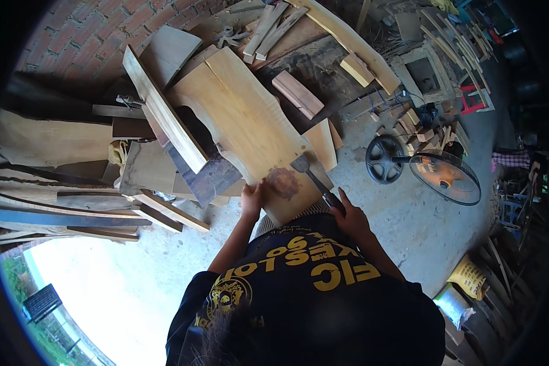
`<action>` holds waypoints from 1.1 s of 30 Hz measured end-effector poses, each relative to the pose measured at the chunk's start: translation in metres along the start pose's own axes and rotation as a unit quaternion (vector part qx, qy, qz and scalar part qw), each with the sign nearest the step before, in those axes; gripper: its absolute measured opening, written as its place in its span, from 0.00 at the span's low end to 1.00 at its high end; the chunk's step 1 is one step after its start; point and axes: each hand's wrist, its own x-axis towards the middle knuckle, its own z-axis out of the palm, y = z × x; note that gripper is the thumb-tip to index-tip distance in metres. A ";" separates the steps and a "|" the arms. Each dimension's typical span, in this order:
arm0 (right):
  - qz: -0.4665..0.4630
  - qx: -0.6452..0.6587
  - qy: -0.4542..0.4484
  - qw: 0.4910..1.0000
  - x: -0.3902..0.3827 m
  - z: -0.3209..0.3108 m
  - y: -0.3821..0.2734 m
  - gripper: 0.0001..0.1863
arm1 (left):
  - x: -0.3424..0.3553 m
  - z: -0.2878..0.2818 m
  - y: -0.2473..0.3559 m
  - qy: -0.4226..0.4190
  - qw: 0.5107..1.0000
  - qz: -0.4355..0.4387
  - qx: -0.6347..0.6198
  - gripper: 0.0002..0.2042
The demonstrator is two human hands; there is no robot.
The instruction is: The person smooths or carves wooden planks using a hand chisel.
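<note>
A wide pale wooden slab (244, 116) lies tilted in front of me, with a brown smeared patch (282, 182) near its close end. My left hand (252, 198) grips the slab's near edge beside that patch. My right hand (349, 215) is closed around the dark handle of a flat-bladed scraper (311, 174). The scraper's metal blade rests on the slab just right of the brown patch. My dark shirt with yellow lettering fills the lower middle of the view.
Planks and offcuts (165, 116) are stacked at the left against a brick wall (85, 36). A floor fan (442, 175) lies on the concrete at the right. More timber and frames (421, 67) crowd the far right. A yellow sack (470, 277) sits at lower right.
</note>
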 end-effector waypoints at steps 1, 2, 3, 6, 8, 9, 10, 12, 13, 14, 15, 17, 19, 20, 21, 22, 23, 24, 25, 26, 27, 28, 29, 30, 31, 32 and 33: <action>0.018 0.008 0.021 1.000 -0.001 0.002 0.007 0.26 | -0.010 0.002 0.014 0.006 1.000 0.002 -0.001 0.22; 0.015 0.008 0.021 1.000 -0.002 0.004 0.014 0.26 | -0.023 0.005 0.042 -0.029 0.999 0.008 0.015 0.23; -0.016 0.056 0.069 0.996 -0.002 0.007 0.020 0.24 | -0.036 0.006 0.066 -0.059 0.998 0.015 0.030 0.23; -0.038 0.131 0.124 0.983 0.002 0.001 0.014 0.20 | -0.047 0.011 0.081 -0.073 0.997 0.021 -0.034 0.22; -0.024 0.160 0.135 0.978 0.009 -0.004 0.009 0.18 | -0.051 0.009 0.088 -0.106 0.987 0.028 -0.113 0.20; -0.033 0.185 0.141 0.972 0.013 -0.006 0.007 0.17 | -0.053 0.009 0.091 -0.104 0.987 0.030 -0.116 0.20; -0.041 0.211 0.146 0.966 0.017 -0.008 0.006 0.16 | -0.055 0.008 0.092 -0.113 0.983 0.019 -0.144 0.20; -0.052 0.236 0.150 0.959 0.022 -0.013 0.001 0.15 | -0.057 0.008 0.095 -0.120 0.978 0.009 -0.173 0.19; -0.094 0.205 0.171 0.959 0.023 -0.016 -0.003 0.15 | -0.057 0.007 0.096 -0.133 0.974 0.010 -0.183 0.20; -0.135 0.175 0.192 0.956 0.025 -0.017 -0.005 0.15 | -0.058 0.007 0.096 -0.146 0.970 0.011 -0.192 0.20; -0.137 0.175 0.191 0.956 0.028 -0.016 -0.003 0.15 | -0.058 0.006 0.097 -0.144 0.971 0.012 -0.192 0.20; -0.157 0.162 0.189 0.956 0.036 -0.010 0.002 0.18 | -0.058 0.003 0.099 -0.182 0.966 0.006 -0.183 0.21; -0.154 0.169 0.182 0.956 0.037 -0.009 -0.007 0.20 | -0.060 0.000 0.103 -0.199 0.968 0.004 -0.155 0.22; -0.150 0.175 0.176 0.957 0.037 -0.009 -0.011 0.23 | -0.061 -0.001 0.104 -0.217 0.968 0.000 -0.127 0.23; -0.151 0.177 0.177 0.956 0.037 -0.009 -0.013 0.23 | -0.062 -0.001 0.106 -0.217 0.968 0.001 -0.125 0.23; -0.125 0.183 0.145 0.964 0.037 -0.009 -0.013 0.23 | -0.063 -0.002 0.108 -0.231 0.967 -0.010 -0.108 0.24; -0.100 0.188 0.113 0.970 0.038 -0.009 -0.014 0.24 | -0.064 -0.003 0.108 -0.245 0.965 -0.021 -0.091 0.24; -0.099 0.189 0.115 0.970 0.045 0.001 -0.003 0.24 | -0.065 -0.003 0.109 -0.247 0.965 -0.020 -0.089 0.24; -0.145 0.116 0.239 0.953 0.058 0.021 0.017 0.22 | -0.065 -0.004 0.108 -0.261 0.961 -0.020 -0.089 0.25; -0.187 0.038 0.355 0.915 0.066 0.033 0.028 0.21 | -0.066 -0.005 0.107 -0.274 0.957 -0.020 -0.090 0.25; -0.189 0.038 0.353 0.915 0.063 0.028 0.024 0.21 | -0.067 -0.006 0.105 -0.272 0.958 -0.021 -0.091 0.25; -0.109 0.097 0.263 0.954 0.055 0.015 0.013 0.20 | -0.068 -0.008 0.104 -0.271 0.958 -0.015 -0.089 0.25; -0.028 0.153 0.167 0.974 0.051 0.009 0.007 0.20 | -0.070 -0.009 0.102 -0.270 0.959 -0.009 -0.086 0.25; -0.030 0.153 0.167 0.974 0.052 0.010 0.010 0.20 | -0.072 -0.010 0.102 -0.269 0.959 -0.007 -0.087 0.25; -0.019 0.161 0.177 0.971 0.052 0.012 0.017 0.20 | -0.074 -0.009 0.101 -0.266 0.959 -0.004 -0.093 0.24; -0.009 0.168 0.187 0.968 0.052 0.014 0.023 0.21 | -0.075 -0.009 0.101 -0.263 0.960 -0.001 -0.099 0.24; -0.010 0.168 0.186 0.968 0.052 0.017 0.027 0.21 | -0.077 -0.010 0.102 -0.262 0.960 0.000 -0.100 0.24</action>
